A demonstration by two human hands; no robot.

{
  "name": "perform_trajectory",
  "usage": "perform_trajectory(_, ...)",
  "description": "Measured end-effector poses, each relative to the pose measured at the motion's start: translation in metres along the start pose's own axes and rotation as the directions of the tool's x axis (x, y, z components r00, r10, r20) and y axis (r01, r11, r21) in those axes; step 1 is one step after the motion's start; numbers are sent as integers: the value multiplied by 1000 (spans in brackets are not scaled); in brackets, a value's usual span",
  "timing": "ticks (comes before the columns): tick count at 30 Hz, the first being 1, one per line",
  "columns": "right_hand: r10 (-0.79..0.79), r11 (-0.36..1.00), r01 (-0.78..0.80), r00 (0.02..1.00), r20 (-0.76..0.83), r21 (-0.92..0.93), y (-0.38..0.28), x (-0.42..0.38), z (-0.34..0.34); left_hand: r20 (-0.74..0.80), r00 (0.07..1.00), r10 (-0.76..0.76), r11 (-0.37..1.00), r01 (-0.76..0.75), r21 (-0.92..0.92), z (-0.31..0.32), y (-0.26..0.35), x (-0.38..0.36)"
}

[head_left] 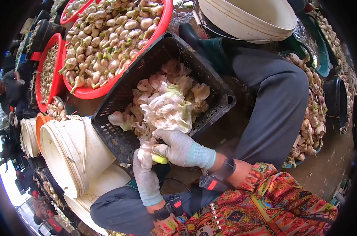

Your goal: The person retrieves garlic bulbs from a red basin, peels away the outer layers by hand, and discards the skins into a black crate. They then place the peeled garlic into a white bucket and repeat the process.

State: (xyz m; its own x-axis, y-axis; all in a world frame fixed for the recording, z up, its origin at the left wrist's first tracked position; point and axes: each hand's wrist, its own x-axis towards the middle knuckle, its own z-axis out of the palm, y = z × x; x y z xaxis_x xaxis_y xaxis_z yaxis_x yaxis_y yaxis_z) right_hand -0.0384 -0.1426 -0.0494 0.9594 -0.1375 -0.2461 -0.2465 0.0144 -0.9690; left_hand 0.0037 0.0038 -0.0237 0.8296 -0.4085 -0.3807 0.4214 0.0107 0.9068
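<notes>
Both my hands wear pale gloves and meet at the near edge of a black plastic crate [123, 144]. My left hand [148, 179] is closed round a garlic bulb [145, 151] with a short green stem pointing right. From the right, my right hand [182, 149] pinches the same bulb, thumb against it. White and pinkish garlic skins [168, 104] lie heaped in the crate, just beyond my fingers. Part of the bulb is hidden by the gloves.
A red basin [168, 17] of garlic bulbs stands beyond the crate at upper left. White buckets [64, 157] are at left, another bucket [245, 19] at the top. Piled garlic [310, 129] lies right of my bent leg. Other people [13, 88] are at far left.
</notes>
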Motion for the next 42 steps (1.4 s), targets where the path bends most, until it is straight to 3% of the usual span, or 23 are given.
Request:
perform_trajectory(2,29,973,-56,992,-122,-224,0,1,5,11,990,-144,989,144,-26,-20,-8,2)
perform_trajectory(3,14,974,-43,992,-128,-223,4,3,6,13,993,-113,991,114,-67,-26,-16,2)
perform_trajectory(4,-8,954,-63,972,-233,-292,10,5,6,20,995,-97,993,98,-65,-24,-14,1)
perform_trajectory(6,-83,854,-167,891,-446,-493,24,14,2,-49,999,-15,947,-2,-321,-15,-11,-4)
perform_trajectory(7,-66,818,-198,900,-431,-540,39,20,-5,6,1000,21,893,-16,-451,-16,-6,-8)
perform_trajectory(9,-78,781,-212,901,-428,-588,41,19,-16,29,998,63,875,-42,-481,-15,6,-12)
perform_trajectory(11,-192,633,-221,884,-427,-742,25,10,-19,33,996,84,853,-55,-519,-14,14,-13)
perform_trajectory(12,-204,634,-214,880,-428,-743,19,5,-19,36,995,97,853,-64,-518,-14,14,-13)
perform_trajectory(14,-400,835,153,828,-393,-529,-7,-10,-22,1,996,91,860,-78,-505,-11,9,-11)
perform_trajectory(15,-197,965,137,943,-269,-224,-18,-15,-21,-20,994,106,888,-104,-448,-9,5,-8)
perform_trajectory(16,-105,993,111,987,-119,50,-24,-18,-19,-19,995,101,890,-99,-445,-3,4,-9)
perform_trajectory(19,-126,986,113,987,-98,-125,-20,-14,-17,-44,964,261,955,-265,-133,7,2,-7)
perform_trajectory(23,-106,967,56,976,-191,-248,-19,-12,-13,-19,961,275,956,-276,-98,6,-9,0)
perform_trajectory(28,-43,992,7,955,-292,-124,-6,0,-12,67,981,184,974,-173,-146,7,-10,6)
perform_trajectory(30,-40,986,-14,949,-312,-169,-9,-4,-19,-73,996,44,999,-46,-26,18,3,-2)
perform_trajectory(32,-87,971,13,950,-299,-240,-5,-4,-13,-73,997,-1,1000,1,-1,24,8,-5)
perform_trajectory(34,-308,893,171,907,-288,-416,5,-5,1,-110,993,-30,941,65,332,20,0,-8)
perform_trajectory(36,-330,892,190,894,-304,-410,9,-2,1,-126,991,-35,960,69,271,4,-7,-7)
perform_trajectory(38,-126,942,3,930,-346,-336,8,3,-7,-48,979,-196,981,196,-9,0,-3,-9)
perform_trajectory(39,-206,920,33,887,-412,-390,19,11,-9,-40,983,-180,980,175,-97,-1,-5,-11)
perform_trajectory(40,-189,949,38,862,-470,-312,21,16,-13,-36,985,-169,981,164,-101,-2,-5,-11)
perform_trajectory(42,-138,940,-55,841,-523,-337,23,24,-20,6,987,-160,971,159,-179,-3,-4,-14)
